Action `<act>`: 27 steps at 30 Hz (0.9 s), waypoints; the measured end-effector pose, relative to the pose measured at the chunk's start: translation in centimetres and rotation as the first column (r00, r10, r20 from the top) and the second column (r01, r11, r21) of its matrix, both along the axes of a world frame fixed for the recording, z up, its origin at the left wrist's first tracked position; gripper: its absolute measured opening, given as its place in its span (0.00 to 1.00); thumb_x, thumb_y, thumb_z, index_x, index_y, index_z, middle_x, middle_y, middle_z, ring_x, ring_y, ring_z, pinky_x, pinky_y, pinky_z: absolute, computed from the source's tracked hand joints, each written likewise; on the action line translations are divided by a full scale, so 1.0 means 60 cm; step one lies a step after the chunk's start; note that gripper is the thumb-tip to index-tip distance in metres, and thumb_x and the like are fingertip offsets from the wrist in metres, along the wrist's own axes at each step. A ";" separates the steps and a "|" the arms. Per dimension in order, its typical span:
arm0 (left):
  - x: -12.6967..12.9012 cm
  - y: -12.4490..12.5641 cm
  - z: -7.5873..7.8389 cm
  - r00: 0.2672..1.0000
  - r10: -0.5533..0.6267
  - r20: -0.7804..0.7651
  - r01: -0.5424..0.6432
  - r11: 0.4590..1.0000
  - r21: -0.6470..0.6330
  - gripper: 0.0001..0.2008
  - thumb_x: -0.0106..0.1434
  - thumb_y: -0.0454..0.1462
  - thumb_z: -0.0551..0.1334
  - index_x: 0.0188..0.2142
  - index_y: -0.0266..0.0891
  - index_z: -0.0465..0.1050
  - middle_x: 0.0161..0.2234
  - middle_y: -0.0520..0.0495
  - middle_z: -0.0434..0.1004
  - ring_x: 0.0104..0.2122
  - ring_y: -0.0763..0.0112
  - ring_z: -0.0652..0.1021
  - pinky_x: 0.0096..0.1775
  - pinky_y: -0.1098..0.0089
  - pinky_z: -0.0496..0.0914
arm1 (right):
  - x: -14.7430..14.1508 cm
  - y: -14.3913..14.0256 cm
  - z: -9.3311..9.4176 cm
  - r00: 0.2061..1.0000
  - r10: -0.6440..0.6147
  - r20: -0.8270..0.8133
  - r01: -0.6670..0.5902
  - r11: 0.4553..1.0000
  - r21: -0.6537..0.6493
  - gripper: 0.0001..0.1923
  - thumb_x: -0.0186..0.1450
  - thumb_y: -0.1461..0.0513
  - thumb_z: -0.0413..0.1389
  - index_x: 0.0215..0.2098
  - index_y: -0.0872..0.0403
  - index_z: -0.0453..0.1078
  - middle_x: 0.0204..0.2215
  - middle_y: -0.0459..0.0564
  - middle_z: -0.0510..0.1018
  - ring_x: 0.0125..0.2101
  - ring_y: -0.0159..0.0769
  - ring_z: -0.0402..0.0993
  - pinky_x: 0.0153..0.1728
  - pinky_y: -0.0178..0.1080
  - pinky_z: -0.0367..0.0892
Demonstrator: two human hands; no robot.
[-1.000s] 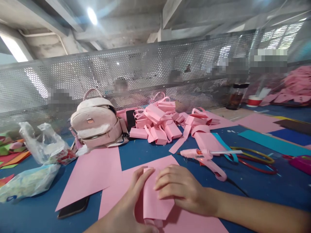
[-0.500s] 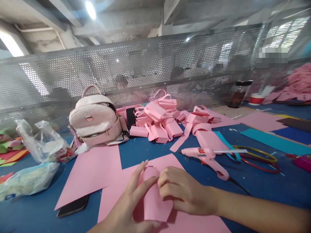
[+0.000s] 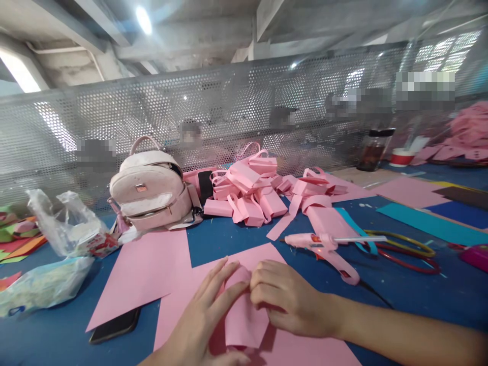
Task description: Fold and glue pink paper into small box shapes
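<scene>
**Two hands curl a pink sheet at a crowded craft table**

A person's left hand (image 3: 208, 317) and right hand (image 3: 284, 297) press from either side on a rolled pink paper (image 3: 242, 315), fingers bent around it and grasping it between them; the roll rests on a flat pink sheet (image 3: 305, 351) spread over the blue table (image 3: 229, 236). Just beyond the roll and to its right lies a pink glue gun (image 3: 324, 246), its nozzle pointing left, with red and yellow hoops (image 3: 404, 251) past it; further back from the roll sits a heap of folded pink paper bags (image 3: 249, 190). Back and to the left of the roll stands a pale pink backpack (image 3: 152, 190), against a perforated metal screen (image 3: 229, 117); a second pink sheet (image 3: 148, 269) lies left of the roll, its near corner covering part of a dark phone (image 3: 114, 325). Far to the left of the roll are crumpled plastic bags (image 3: 57, 239); well away to the right, coloured card sheets (image 3: 430, 221) cover the table.
</scene>
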State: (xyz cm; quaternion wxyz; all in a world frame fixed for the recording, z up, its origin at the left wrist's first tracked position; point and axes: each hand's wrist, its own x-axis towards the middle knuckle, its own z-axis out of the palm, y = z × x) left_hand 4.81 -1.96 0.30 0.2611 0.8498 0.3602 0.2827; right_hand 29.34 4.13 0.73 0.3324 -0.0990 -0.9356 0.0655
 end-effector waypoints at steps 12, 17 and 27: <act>0.007 0.000 -0.018 0.961 0.223 0.166 -0.127 0.883 -0.452 0.78 0.40 0.46 0.79 0.71 0.48 0.18 0.72 0.34 0.33 0.71 0.37 0.40 0.66 0.39 0.42 | -0.005 0.001 0.004 0.998 -0.005 -0.065 -0.003 0.993 -0.117 0.11 0.63 0.73 0.48 0.36 0.52 0.65 0.33 0.48 0.73 0.34 0.37 0.67 0.35 0.39 0.63; 0.011 0.005 -0.017 0.959 0.217 0.180 -0.117 0.886 -0.448 0.80 0.36 0.45 0.81 0.71 0.48 0.20 0.72 0.34 0.32 0.71 0.36 0.39 0.67 0.39 0.40 | -0.006 0.005 -0.001 0.999 -0.004 -0.041 -0.001 0.992 -0.129 0.10 0.64 0.72 0.49 0.36 0.52 0.64 0.33 0.48 0.73 0.34 0.36 0.67 0.35 0.39 0.63; 0.019 0.003 0.005 0.971 0.145 0.189 -0.090 0.958 -0.274 0.64 0.47 0.35 0.70 0.71 0.49 0.26 0.69 0.36 0.49 0.68 0.35 0.55 0.66 0.40 0.50 | -0.006 0.004 -0.002 1.000 -0.005 0.024 0.008 0.992 -0.128 0.06 0.66 0.70 0.50 0.36 0.53 0.65 0.33 0.48 0.73 0.34 0.37 0.66 0.36 0.39 0.62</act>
